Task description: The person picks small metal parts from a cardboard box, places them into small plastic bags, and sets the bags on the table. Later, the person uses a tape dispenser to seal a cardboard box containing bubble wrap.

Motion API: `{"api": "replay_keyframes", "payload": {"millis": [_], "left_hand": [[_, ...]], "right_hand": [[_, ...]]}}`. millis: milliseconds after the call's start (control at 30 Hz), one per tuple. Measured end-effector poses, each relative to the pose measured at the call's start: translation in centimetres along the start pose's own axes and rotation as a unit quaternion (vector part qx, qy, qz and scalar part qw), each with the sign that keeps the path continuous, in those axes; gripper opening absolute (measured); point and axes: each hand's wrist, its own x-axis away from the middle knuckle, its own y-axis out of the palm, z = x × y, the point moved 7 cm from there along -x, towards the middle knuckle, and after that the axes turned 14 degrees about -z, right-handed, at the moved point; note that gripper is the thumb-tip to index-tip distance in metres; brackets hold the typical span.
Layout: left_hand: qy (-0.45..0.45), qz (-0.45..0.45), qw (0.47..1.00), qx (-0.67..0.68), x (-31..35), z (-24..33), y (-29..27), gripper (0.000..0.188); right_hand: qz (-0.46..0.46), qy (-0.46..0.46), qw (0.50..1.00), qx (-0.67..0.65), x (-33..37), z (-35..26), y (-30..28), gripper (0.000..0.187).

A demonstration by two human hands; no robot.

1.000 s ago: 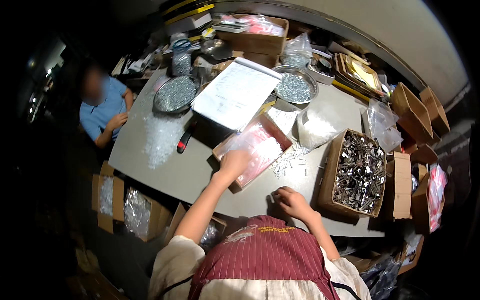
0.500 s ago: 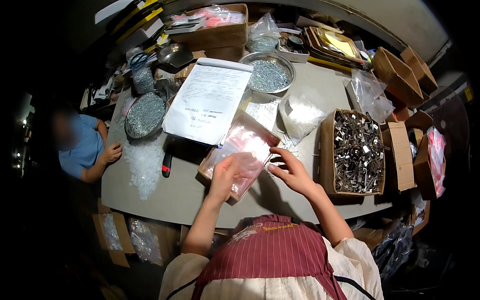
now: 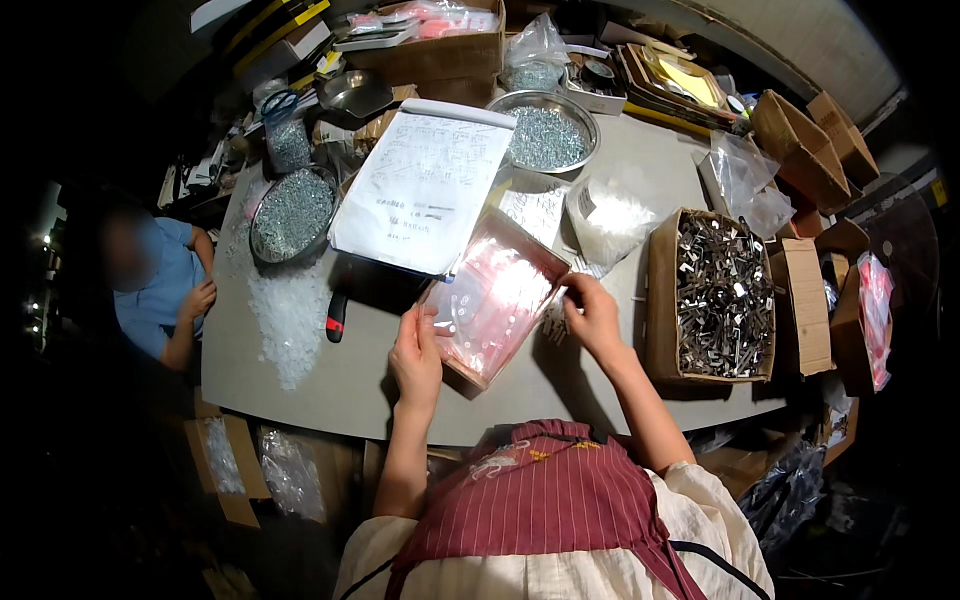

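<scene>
A shallow cardboard box (image 3: 521, 343) lies slanted in front of me. Inside it are clear plastic zip bags (image 3: 487, 300) with pink-red edges, shining under the light. My left hand (image 3: 416, 355) is at the box's left side, its fingers curled over the rim toward the bags. On the opposite side, my right hand (image 3: 594, 312) is closed at the right rim, fingertips partly hidden. A clipboard with written sheets (image 3: 425, 190) overlaps the box's far left side. Beside my right fingers, small pale pieces (image 3: 556, 322) lie on the table.
A deep carton of metal clips (image 3: 725, 300) stands to the right. Metal bowls of small screws (image 3: 293, 215) (image 3: 548, 137), a heap of clear plastic pieces (image 3: 288, 320), a red-black handle (image 3: 336, 318) and a bag of white parts (image 3: 610, 222) surround the box. A person in blue (image 3: 160, 290) sits left.
My left hand has gone from above the bags to the box's left side. My right hand has closed at the right rim. The box has shifted slightly away, and the view has tilted a little.
</scene>
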Motion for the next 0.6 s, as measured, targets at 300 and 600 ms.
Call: {"api": "replay_keyframes", "payload": {"millis": [300, 600], "left_hand": [[0.179, -0.014, 0.955, -0.238, 2.5, 4.6, 2.5, 0.017], [0.121, -0.082, 0.972, -0.185, 4.1, 5.4, 4.5, 0.004]], "right_hand": [[-0.17, -0.058, 0.959, 0.22, 4.7, -0.2, 2.4, 0.034], [-0.12, -0.132, 0.949, 0.261, 8.2, 0.8, 2.0, 0.019]]}}
